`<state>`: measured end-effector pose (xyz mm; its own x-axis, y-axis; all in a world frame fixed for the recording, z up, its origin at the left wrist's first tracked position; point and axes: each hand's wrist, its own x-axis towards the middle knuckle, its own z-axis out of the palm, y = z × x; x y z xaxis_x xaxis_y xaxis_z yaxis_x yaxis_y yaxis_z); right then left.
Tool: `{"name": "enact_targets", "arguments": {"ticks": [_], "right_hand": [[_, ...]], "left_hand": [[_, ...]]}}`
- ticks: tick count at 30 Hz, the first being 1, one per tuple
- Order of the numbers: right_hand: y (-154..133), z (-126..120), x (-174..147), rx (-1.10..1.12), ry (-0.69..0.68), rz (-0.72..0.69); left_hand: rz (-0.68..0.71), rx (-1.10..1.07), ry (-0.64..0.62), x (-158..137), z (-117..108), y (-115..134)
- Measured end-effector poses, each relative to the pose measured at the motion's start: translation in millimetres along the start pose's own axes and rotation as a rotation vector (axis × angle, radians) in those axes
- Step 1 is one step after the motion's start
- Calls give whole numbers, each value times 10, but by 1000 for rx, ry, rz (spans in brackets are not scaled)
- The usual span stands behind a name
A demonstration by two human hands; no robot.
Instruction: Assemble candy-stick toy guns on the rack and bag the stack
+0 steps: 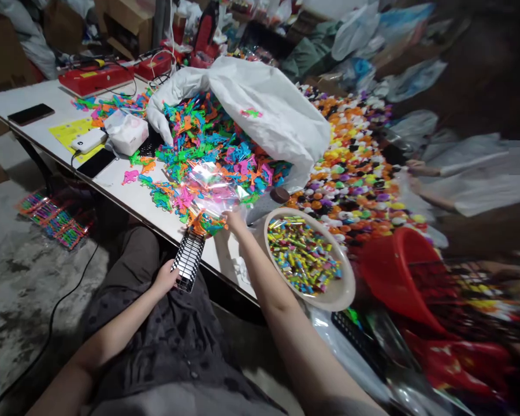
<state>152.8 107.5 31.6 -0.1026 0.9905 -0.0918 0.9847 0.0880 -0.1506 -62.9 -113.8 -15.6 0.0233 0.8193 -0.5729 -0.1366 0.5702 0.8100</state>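
Observation:
Close to my lap, my left hand [167,277] is closed on the near end of a small black grid basket [189,257]. The basket's far end meets the table edge, against a clear plastic bag [212,193] with small coloured plastic toys in its lower part. My right hand [234,221] pinches the side of that bag near the toys. Beyond the bag lies a large heap of small plastic toys [199,133] in green, blue, orange and pink. They spill from the mouth of a big white sack [260,110].
A cream tub [351,286] of small wrapped pieces stands to the right, beside a red basket [381,271]. Phones [31,114], a tissue pack [127,133] and red machines [95,78] occupy the table's left. Another person's hands [420,167] are at the far right.

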Motion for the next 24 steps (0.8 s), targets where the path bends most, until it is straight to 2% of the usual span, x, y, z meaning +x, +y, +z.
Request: {"name": "enact_targets", "arguments": {"ticks": [3, 6, 8, 10, 13, 16, 19, 22, 24], "right_hand": [[17, -175, 12, -11, -24, 36], [-78, -293, 88, 53, 65, 15], [-206, -274, 193, 178, 108, -74], [-359, -171, 328, 256, 79, -222], [-555, 46, 525, 145, -37, -387], [-629, 195, 658, 13, -64, -353], [-590, 213, 728, -37, -90, -309], [-506, 157, 763, 18, -123, -309], [-443, 111, 774, 117, -111, -255]], "left_hand": [[18, -24, 17, 7, -43, -83], [13, -39, 16, 58, -72, -191], [9, -45, 0, 103, -61, -241], [4, -46, -28, 148, -24, -254], [-14, -34, -79, 203, 47, -220], [-6, 14, -138, 256, 83, -179], [47, 67, -191, 313, 76, -177], [67, 112, -244, 364, 61, -187], [75, 127, -278, 391, 58, -177]]}}
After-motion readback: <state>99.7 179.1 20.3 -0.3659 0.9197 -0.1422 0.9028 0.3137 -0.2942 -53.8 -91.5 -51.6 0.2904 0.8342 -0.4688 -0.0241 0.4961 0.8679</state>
